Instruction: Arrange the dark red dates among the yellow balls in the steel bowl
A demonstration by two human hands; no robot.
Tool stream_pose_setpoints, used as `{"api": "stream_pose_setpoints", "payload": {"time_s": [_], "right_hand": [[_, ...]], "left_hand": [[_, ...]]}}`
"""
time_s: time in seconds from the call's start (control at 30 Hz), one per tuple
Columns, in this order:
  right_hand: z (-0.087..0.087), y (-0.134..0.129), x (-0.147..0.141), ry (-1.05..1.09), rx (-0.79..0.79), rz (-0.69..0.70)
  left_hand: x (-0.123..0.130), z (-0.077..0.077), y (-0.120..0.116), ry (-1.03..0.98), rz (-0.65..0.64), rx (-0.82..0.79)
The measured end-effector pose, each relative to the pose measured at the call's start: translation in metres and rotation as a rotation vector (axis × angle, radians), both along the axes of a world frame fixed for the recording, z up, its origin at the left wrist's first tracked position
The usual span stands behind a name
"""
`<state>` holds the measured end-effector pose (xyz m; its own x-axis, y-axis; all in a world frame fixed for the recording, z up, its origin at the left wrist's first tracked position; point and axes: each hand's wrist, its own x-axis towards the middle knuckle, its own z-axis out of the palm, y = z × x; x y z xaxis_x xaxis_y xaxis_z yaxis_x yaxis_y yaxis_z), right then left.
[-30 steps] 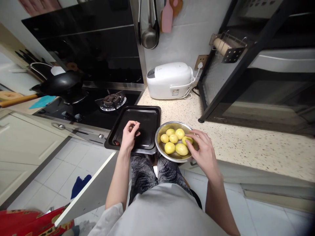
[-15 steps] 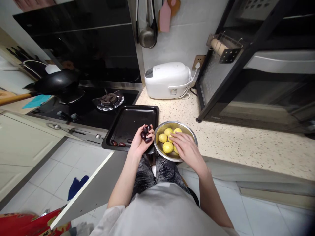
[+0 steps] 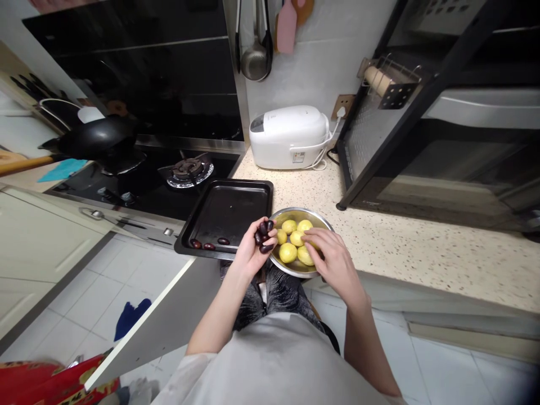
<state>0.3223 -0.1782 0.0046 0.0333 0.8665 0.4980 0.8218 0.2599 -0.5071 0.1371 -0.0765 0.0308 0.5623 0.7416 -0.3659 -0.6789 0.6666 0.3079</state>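
My left hand (image 3: 251, 250) is cupped, palm up, around several dark purple oval grapes (image 3: 262, 232). It is held at the left rim of a round metal bowl (image 3: 327, 216), overlapping the corner of a black baking tray. Inside the bowl lie several yellow lemons (image 3: 288, 252). My right hand (image 3: 335, 261) is over the bowl's right side, fingers bent loosely and apart from the thumb. Its fingertips are close to the lemons; whether they touch one is unclear. On the black baking tray (image 3: 230, 211), a few more dark grapes (image 3: 209, 246) lie along the front edge.
A white rice cooker (image 3: 291, 138) stands against the wall behind the bowl. To the left is a gas hob (image 3: 188, 169) with a black wok (image 3: 95, 140). A black rack with an oven (image 3: 464, 169) stands at right. Below the tray, a cabinet door (image 3: 169, 315) hangs open.
My left hand, with the grapes, has moved right to the bowl's rim. My right hand has drawn slightly right and toward me, uncovering more lemons.
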Motion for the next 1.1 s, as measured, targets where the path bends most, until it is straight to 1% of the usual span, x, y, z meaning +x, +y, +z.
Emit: {"api": "stream_pose_setpoints", "payload": {"time_s": [0.17, 0.27, 0.4, 0.47, 0.57, 0.63, 0.7, 0.8, 0.87, 0.93, 1.0, 1.1], "right_hand": [[0.014, 0.010, -0.019, 0.135, 0.133, 0.063], [0.017, 0.020, -0.036, 0.160, 0.168, 0.065], [0.016, 0.029, -0.053, 0.212, 0.202, 0.028], [0.017, 0.028, -0.056, 0.269, 0.218, 0.024], [0.021, 0.023, -0.050, 0.392, 0.217, 0.032], [0.021, 0.019, -0.039, 0.496, 0.198, -0.021], [0.018, 0.016, -0.024, 0.575, 0.155, -0.100], [0.006, 0.016, -0.005, 0.616, 0.084, -0.160], [-0.002, 0.017, 0.005, 0.570, 0.073, -0.201], [-0.008, 0.018, 0.012, 0.463, 0.071, -0.231], [-0.011, 0.019, 0.017, 0.346, 0.059, -0.212], [-0.013, 0.019, 0.020, 0.223, 0.025, -0.145]], "left_hand": [[0.009, -0.003, -0.009, 0.052, -0.019, 0.097], [0.016, -0.005, -0.016, 0.068, -0.007, 0.138], [0.025, -0.006, -0.022, 0.166, 0.080, 0.110], [0.026, -0.005, -0.023, 0.179, 0.082, 0.070], [0.025, -0.005, -0.022, 0.138, 0.031, 0.015], [0.023, -0.005, -0.021, 0.086, -0.011, -0.004], [0.022, -0.005, -0.020, 0.028, -0.047, -0.011], [0.022, -0.007, -0.019, -0.018, -0.074, -0.027], [0.022, -0.008, -0.018, -0.018, -0.062, -0.029], [0.022, -0.008, -0.016, 0.000, -0.032, -0.002], [0.022, -0.009, -0.015, 0.031, 0.000, 0.057], [0.020, -0.010, -0.016, 0.109, 0.046, 0.211]]}}
